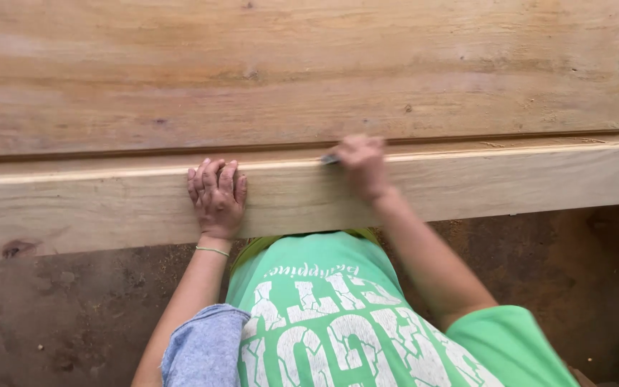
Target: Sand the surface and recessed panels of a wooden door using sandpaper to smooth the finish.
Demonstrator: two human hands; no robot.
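Wooden door (309, 79): pale, unfinished, lying flat across the upper view; raised panel above, grooved moulding along the near frame rail (467, 183).

Left hand (217, 193): pressed on the near rail, fingers curled together over its top edge, bracing, holding nothing else. Thin green bracelet (212, 251) at the wrist.

Right hand (362, 166): clenched around a small dark tool (329, 160), only the tip showing, set against the moulding groove; kind of tool not discernible.

Handling, by judgement: heavy, stiff, solid timber; surface dry and rough, not slippery; fresh moulding edges likely to dent or splinter. Best grasped along the thick frame rail, not the thin panel or moulding.

Surroundings: green printed shirt (338, 315), grey-blue cloth (205, 347) at the left arm, dusty brown floor (73, 308) below.
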